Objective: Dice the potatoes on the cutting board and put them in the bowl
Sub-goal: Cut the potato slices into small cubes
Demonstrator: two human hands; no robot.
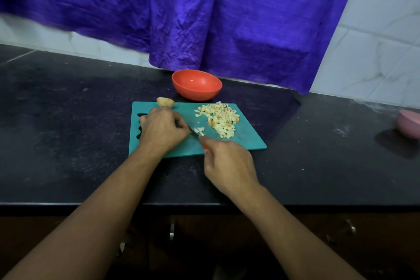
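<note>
A teal cutting board lies on the black counter. A heap of diced potato sits on its right half. An uncut potato piece rests at the board's far left edge. My left hand is curled over a small potato piece, most of it hidden under the fingers. My right hand grips a knife with a red handle; its blade meets the small piece. An orange bowl stands behind the board, with nothing visible inside.
A purple cloth hangs down the white tiled wall to the counter behind the bowl. A pink bowl lies at the far right edge. The counter's front edge runs below my forearms, with cabinet handles beneath.
</note>
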